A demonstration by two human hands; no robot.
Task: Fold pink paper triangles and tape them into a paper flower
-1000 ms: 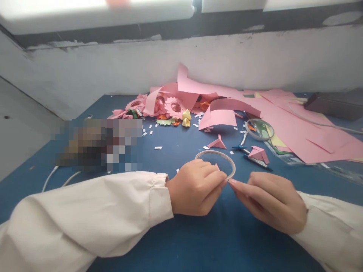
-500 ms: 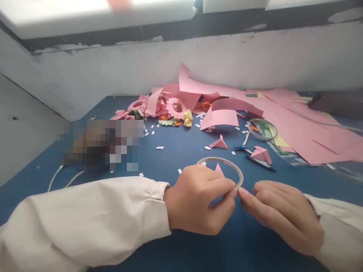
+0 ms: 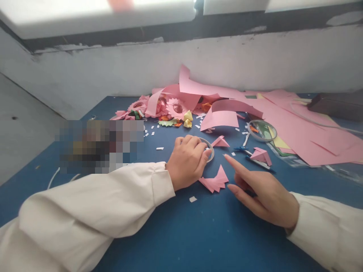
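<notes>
My left hand (image 3: 187, 160) is closed over a roll of tape (image 3: 210, 153) low at the table; only the roll's right rim shows past my fingers. Just in front of that hand lies a fan of folded pink paper pieces (image 3: 216, 182), its left end partly hidden. My right hand (image 3: 259, 190) hovers to the right of the fan, holding nothing, with index finger and thumb apart. Beyond both hands rests a single folded pink piece (image 3: 221, 141). Another folded pink piece (image 3: 261, 155) sits by some pens (image 3: 262, 164) to the right.
Pink paper flowers (image 3: 176, 108) and curled pink strips (image 3: 219, 119) are heaped at the back. A second tape roll (image 3: 262, 139) lies near large pink sheets (image 3: 306, 132) on the right. White scraps (image 3: 193, 199) dot the blue table (image 3: 210, 241). A blurred patch covers the left.
My left hand has carried the tape roll away, up and to the left, uncovering the pink paper fan. My right hand has come left, and its fingers have spread apart.
</notes>
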